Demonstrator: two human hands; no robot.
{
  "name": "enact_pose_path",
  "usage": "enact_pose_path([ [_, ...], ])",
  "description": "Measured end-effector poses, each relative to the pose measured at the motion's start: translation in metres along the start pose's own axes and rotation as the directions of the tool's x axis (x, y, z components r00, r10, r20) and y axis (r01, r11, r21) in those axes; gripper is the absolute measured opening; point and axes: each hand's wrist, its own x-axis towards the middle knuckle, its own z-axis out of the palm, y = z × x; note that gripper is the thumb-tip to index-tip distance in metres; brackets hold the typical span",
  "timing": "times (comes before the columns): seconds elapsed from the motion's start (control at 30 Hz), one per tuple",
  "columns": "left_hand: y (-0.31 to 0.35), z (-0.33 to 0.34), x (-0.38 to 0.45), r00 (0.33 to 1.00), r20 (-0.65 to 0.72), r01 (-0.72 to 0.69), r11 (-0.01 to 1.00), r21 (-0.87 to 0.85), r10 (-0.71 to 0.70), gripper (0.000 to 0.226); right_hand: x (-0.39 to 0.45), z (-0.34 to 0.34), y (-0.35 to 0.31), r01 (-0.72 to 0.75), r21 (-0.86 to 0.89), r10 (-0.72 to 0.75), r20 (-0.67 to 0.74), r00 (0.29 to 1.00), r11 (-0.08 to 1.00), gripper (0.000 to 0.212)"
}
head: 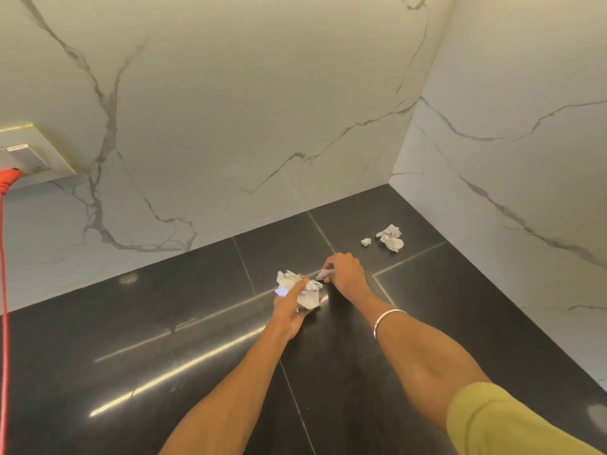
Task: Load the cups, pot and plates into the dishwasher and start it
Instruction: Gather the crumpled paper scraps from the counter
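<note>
No cups, pot, plates or dishwasher are in view. My left hand is shut on a wad of crumpled white paper just above the dark countertop. My right hand, with a metal bangle on its wrist, pinches a small scrap of paper right beside that wad. Both hands are close together near the middle of the counter.
Two more crumpled paper bits lie near the back right corner. White marble walls close off the counter at the back and right. A wall socket with an orange plug and cord is at far left.
</note>
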Motion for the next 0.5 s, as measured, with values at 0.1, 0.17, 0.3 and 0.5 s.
enact_pose_path([
  [0.1,0.006,0.019,0.012,1.0,-0.017,-0.002,0.995,-0.1,0.001,0.03,-0.002,-0.008,0.019,-0.114,0.031,0.115,-0.026,0.993,0.993,0.02],
  [0.17,0.007,0.029,0.019,1.0,0.006,-0.001,0.997,-0.071,0.001,0.025,-0.001,-0.019,0.033,-0.152,0.086,0.157,-0.058,0.986,0.985,0.02],
  [0.3,0.002,0.033,0.028,0.998,0.04,-0.044,0.997,0.058,0.042,0.025,0.002,-0.045,0.063,-0.14,0.27,0.192,-0.177,0.965,0.953,0.013],
  [0.5,-0.003,0.036,0.03,0.994,0.025,-0.111,0.991,0.078,0.109,0.027,0.033,-0.063,0.084,-0.119,0.262,0.165,-0.162,0.973,0.958,0.035],
])
